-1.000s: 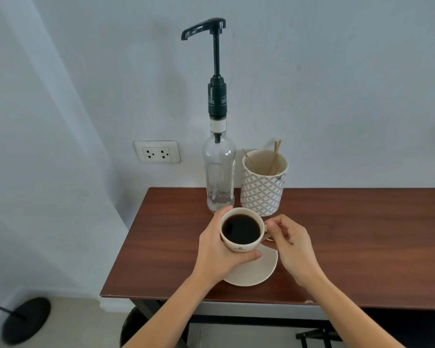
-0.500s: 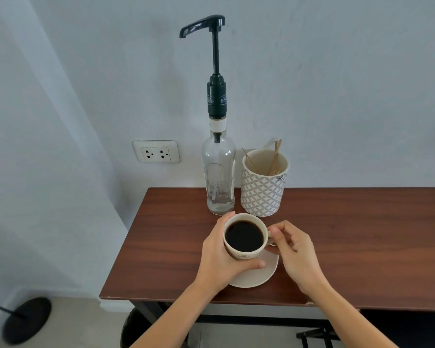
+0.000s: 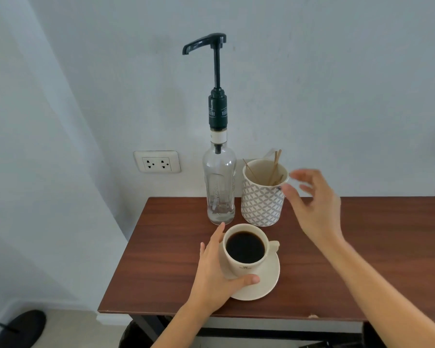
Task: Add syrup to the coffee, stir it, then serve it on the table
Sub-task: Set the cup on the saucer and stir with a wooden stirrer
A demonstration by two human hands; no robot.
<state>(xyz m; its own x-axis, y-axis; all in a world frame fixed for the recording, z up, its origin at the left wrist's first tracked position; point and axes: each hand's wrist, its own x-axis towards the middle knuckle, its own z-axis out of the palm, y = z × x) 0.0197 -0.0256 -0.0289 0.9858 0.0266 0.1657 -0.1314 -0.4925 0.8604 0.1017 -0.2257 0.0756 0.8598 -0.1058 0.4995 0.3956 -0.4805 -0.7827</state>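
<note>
The coffee cup [image 3: 245, 248] sat on its saucer [image 3: 266, 285] at the bench's [image 3: 362, 259] near left, gripped by the left hand [image 3: 217, 275]. The right hand [image 3: 312, 207], fingers spread, hovered beside the patterned stirrer cup [image 3: 263, 197], right of the syrup bottle [image 3: 219, 184].

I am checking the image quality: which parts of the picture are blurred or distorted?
Head view: the right hand is smeared by motion blur, mostly at its fingers; the left hand, cup and bottle are sharp; the wide lens makes the table edge converge and the wall corner lean; the light is soft, without glare.
</note>
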